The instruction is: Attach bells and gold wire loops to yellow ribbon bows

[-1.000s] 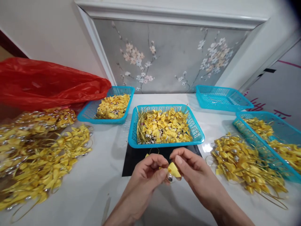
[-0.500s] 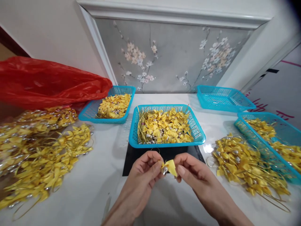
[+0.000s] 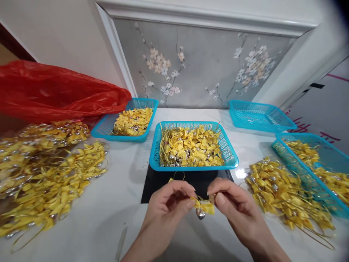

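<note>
Both hands meet low over the white tabletop (image 3: 114, 203), just in front of a black mat (image 3: 155, 185). The left hand (image 3: 169, 205) pinches one end of a small yellow bow (image 3: 204, 206) between thumb and forefinger, and the right hand (image 3: 234, 203) pinches the other end, so the bow is stretched flat between the two sets of fingertips. A small silver bell (image 3: 200, 213) hangs from the middle of the bow, just below the fingers. A thin gold loop (image 3: 178, 175) rises above the left hand's knuckles; whether it is joined to the bow cannot be told.

Just behind the hands, resting partly on the mat, stands a blue basket (image 3: 231, 154) filled with more yellow bows and bells. A second basket (image 3: 103, 129) with bows sits to its left rear, touching a red bag (image 3: 54, 91). A third basket (image 3: 259, 114) stands at the right rear, holding almost nothing, and a fourth basket (image 3: 335, 153) with bows lies along the right edge.

A loose heap of bows (image 3: 283, 193) with gold threads lies on the tabletop between the right hand and the fourth basket. A larger heap (image 3: 49, 174) spreads over the left side, well apart from the hands. Behind the tabletop stands a grey panel (image 3: 204, 69) painted with blossom branches.
</note>
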A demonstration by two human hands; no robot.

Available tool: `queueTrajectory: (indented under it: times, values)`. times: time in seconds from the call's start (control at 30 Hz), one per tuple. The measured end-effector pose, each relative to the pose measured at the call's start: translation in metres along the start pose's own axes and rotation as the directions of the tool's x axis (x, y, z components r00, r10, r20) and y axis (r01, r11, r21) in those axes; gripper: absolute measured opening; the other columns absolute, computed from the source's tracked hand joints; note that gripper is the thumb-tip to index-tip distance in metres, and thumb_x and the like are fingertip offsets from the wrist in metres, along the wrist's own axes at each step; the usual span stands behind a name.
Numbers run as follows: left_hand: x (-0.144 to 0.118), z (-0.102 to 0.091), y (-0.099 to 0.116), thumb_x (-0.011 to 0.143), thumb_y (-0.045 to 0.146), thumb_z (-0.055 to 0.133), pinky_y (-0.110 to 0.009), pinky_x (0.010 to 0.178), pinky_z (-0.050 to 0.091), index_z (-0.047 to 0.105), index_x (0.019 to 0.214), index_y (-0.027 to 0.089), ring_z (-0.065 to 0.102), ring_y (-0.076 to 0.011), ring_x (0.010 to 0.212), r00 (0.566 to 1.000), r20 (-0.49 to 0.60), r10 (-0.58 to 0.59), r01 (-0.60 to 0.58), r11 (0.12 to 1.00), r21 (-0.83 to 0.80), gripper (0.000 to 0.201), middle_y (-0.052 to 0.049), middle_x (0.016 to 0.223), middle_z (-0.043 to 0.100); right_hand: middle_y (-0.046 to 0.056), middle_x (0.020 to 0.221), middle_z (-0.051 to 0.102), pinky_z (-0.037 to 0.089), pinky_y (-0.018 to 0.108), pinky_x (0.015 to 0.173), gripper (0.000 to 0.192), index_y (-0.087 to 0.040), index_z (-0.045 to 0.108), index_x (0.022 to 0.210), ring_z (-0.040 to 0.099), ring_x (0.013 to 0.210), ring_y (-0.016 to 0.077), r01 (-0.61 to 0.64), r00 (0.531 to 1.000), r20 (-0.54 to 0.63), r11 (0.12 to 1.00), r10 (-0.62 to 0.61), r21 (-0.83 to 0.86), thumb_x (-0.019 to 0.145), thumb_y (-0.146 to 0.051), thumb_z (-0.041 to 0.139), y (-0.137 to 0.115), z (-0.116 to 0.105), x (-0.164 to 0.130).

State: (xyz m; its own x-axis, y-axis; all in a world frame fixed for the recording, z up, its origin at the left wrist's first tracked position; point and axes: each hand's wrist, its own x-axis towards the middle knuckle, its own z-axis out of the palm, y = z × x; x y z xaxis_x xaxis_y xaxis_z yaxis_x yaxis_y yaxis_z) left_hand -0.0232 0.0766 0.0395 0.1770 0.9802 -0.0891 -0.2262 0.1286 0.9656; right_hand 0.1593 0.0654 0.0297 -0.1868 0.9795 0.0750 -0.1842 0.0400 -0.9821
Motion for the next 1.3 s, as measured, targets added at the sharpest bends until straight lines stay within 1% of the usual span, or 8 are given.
queueTrajectory:
  times: [0.17, 0.33, 0.43, 0.7, 0.87, 1.03, 1.17, 1.3]
  values:
    - [-0.002, 0.004, 0.003, 0.077, 0.017, 0.075, -0.021, 0.073, 0.051, 0.075, 0.081, 0.025, 0.061, -0.0148, 0.081, 0.999, -0.010, 0.044, -0.044, 0.999, 0.005, 0.009, 0.000, 0.084, 0.066, 0.001, 0.077, 0.060, 0.044, 0.027, 0.062, 0.018, -0.031, 0.070, 0.096, 0.055, 0.071, 0.0158, 0.210, 0.977, 0.045, 0.977, -0.208, -0.041, 0.095, -0.024, 0.054, -0.003, 0.001, -0.003]
    - [-0.002, 0.003, 0.001, 0.074, 0.046, 0.075, -0.027, 0.071, 0.055, 0.072, 0.096, 0.023, 0.060, -0.0179, 0.085, 0.958, 0.209, -0.196, 0.252, 0.923, -0.291, 0.032, -0.004, 0.091, 0.064, 0.004, 0.081, 0.068, 0.051, 0.037, 0.066, 0.033, -0.035, 0.068, 0.112, 0.061, 0.074, 0.0204, 0.497, 0.867, 0.161, 0.845, -0.472, -0.199, 0.095, -0.015, 0.048, -0.008, 0.007, 0.000]
    - [-0.003, 0.003, 0.000, 0.066, 0.040, 0.084, -0.018, 0.063, 0.049, 0.074, 0.089, 0.019, 0.056, -0.0109, 0.070, 0.937, 0.267, -0.227, 0.313, 0.886, -0.343, 0.033, -0.001, 0.079, 0.062, 0.006, 0.085, 0.073, 0.054, 0.041, 0.068, 0.037, -0.033, 0.064, 0.124, 0.065, 0.076, 0.0221, 0.618, 0.783, 0.280, 0.746, -0.555, -0.250, 0.095, -0.015, 0.050, -0.005, 0.006, 0.001]
    - [-0.002, 0.000, 0.001, 0.067, 0.027, 0.085, -0.014, 0.053, 0.041, 0.070, 0.078, 0.017, 0.050, -0.0069, 0.059, 0.940, 0.225, -0.256, 0.329, 0.854, -0.402, 0.021, 0.002, 0.068, 0.060, 0.004, 0.091, 0.078, 0.054, 0.041, 0.087, 0.042, -0.026, 0.053, 0.137, 0.068, 0.086, 0.0217, 0.718, 0.695, 0.572, 0.458, -0.436, -0.524, 0.096, -0.016, 0.052, -0.023, -0.006, -0.005]
    - [0.001, 0.000, 0.005, 0.067, 0.025, 0.085, -0.016, 0.055, 0.045, 0.067, 0.076, 0.018, 0.052, -0.0081, 0.060, 0.955, 0.186, -0.230, 0.289, 0.860, -0.421, 0.021, 0.002, 0.069, 0.058, 0.001, 0.082, 0.079, 0.056, 0.038, 0.085, 0.030, -0.026, 0.065, 0.117, 0.071, 0.072, 0.0196, 0.723, 0.675, 0.560, 0.276, -0.481, -0.634, 0.089, -0.015, 0.063, -0.037, -0.007, -0.004]
    - [0.000, 0.000, 0.004, 0.069, 0.024, 0.083, -0.017, 0.058, 0.046, 0.067, 0.076, 0.019, 0.053, -0.0096, 0.065, 0.983, 0.078, -0.165, 0.182, 0.911, -0.370, 0.018, 0.002, 0.074, 0.060, 0.006, 0.080, 0.071, 0.054, 0.039, 0.068, 0.025, -0.027, 0.066, 0.102, 0.065, 0.075, 0.0235, 0.537, 0.790, 0.188, 0.511, -0.583, -0.671, 0.084, -0.010, 0.061, -0.031, -0.001, -0.005]
    - [-0.001, -0.002, -0.001, 0.075, 0.020, 0.078, -0.017, 0.066, 0.046, 0.067, 0.079, 0.022, 0.056, -0.0108, 0.074, 0.998, 0.035, -0.053, 0.060, 0.966, -0.252, 0.012, 0.002, 0.081, 0.063, 0.004, 0.078, 0.061, 0.051, 0.029, 0.060, 0.005, -0.024, 0.067, 0.083, 0.060, 0.071, 0.0186, 0.293, 0.934, 0.026, 0.721, -0.357, -0.628, 0.084, -0.019, 0.065, -0.025, 0.012, 0.001]
    - [-0.001, -0.002, -0.004, 0.079, 0.015, 0.075, -0.016, 0.071, 0.045, 0.066, 0.080, 0.024, 0.056, -0.0105, 0.078, 0.997, 0.072, 0.009, 0.006, 0.980, -0.199, 0.012, 0.003, 0.082, 0.063, 0.002, 0.077, 0.058, 0.049, 0.027, 0.060, 0.007, -0.021, 0.066, 0.080, 0.056, 0.070, 0.0168, 0.169, 0.980, -0.003, 0.835, -0.200, -0.523, 0.085, -0.027, 0.066, -0.019, 0.021, 0.007]
